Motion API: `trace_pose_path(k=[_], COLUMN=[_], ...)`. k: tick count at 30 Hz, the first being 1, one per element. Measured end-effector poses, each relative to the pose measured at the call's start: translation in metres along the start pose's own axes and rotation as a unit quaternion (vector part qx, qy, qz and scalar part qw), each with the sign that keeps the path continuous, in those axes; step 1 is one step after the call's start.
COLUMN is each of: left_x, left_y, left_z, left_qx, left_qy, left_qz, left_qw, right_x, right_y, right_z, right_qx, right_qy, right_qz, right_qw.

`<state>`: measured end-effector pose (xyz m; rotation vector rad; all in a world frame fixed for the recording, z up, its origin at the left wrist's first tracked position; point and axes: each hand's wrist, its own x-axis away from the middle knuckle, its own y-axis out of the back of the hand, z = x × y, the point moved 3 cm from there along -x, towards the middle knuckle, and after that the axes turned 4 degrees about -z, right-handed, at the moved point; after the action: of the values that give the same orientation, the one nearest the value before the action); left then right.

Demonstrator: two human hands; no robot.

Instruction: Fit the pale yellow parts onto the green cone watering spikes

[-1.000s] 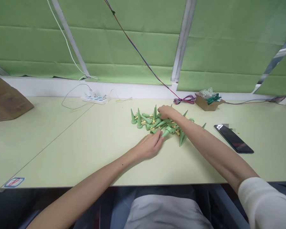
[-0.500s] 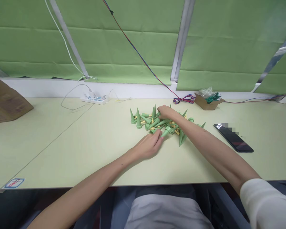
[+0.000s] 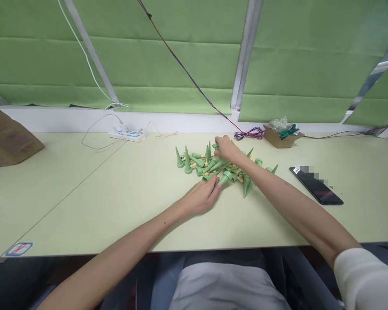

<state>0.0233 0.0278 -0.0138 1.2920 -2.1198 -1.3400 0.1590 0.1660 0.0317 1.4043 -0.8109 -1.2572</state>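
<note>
A pile of green plastic plant watering spikes (image 3: 198, 162) with small yellow valve parts lies on the table; several spikes stand point up. My left hand (image 3: 202, 197), at the pile's near edge, is closed round the narrow end of one green watering spike (image 3: 226, 177), its wide collar facing up and right. Over the back of the pile, my right hand (image 3: 226, 149) pinches a green watering spike (image 3: 215, 146), of which only an end shows at the fingertips. The rest of that piece is hidden by the hand.
A black phone (image 3: 317, 186) lies on the table (image 3: 110, 215) to the right. Behind the pile are a coiled red-blue cable (image 3: 249, 133) and a small cardboard box (image 3: 280, 138) with plastic bags. Further left are a power strip (image 3: 127, 134) and a larger cardboard box (image 3: 11, 140).
My right hand has lifted slightly and moved a little away from me, and a green end now shows at its fingertips. My left hand stays in place with its spike.
</note>
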Motion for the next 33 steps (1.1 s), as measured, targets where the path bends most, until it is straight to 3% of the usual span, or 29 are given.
trace_pose_path(k=[10, 16, 20, 26, 30, 33], left_x=[0.000, -0.001, -0.001, -0.004, -0.005, -0.003], left_y=[0.000, 0.000, 0.002, 0.008, 0.006, 0.002], left_z=[0.000, 0.004, 0.003, 0.003, 0.009, 0.007], left_qx=[0.002, 0.037, 0.097, 0.203, 0.154, 0.074], left_qy=[0.001, -0.004, 0.004, 0.025, 0.033, 0.002], left_qz=[-0.008, -0.031, -0.073, -0.166, -0.168, -0.142], left_qw=[1.000, 0.999, 0.993, 0.965, 0.973, 0.987], right_x=[0.009, 0.019, 0.033, 0.063, 0.070, 0.070], right_y=[0.035, 0.056, 0.056, 0.040, 0.031, 0.026], right_z=[0.003, -0.002, -0.013, -0.028, -0.028, -0.023], right_qx=[-0.100, -0.134, -0.149, -0.197, -0.221, -0.222], right_qy=[0.017, 0.019, 0.019, -0.010, -0.035, -0.025], right_qz=[-0.198, -0.247, -0.245, -0.189, -0.187, -0.192], right_qw=[0.975, 0.960, 0.958, 0.962, 0.957, 0.956])
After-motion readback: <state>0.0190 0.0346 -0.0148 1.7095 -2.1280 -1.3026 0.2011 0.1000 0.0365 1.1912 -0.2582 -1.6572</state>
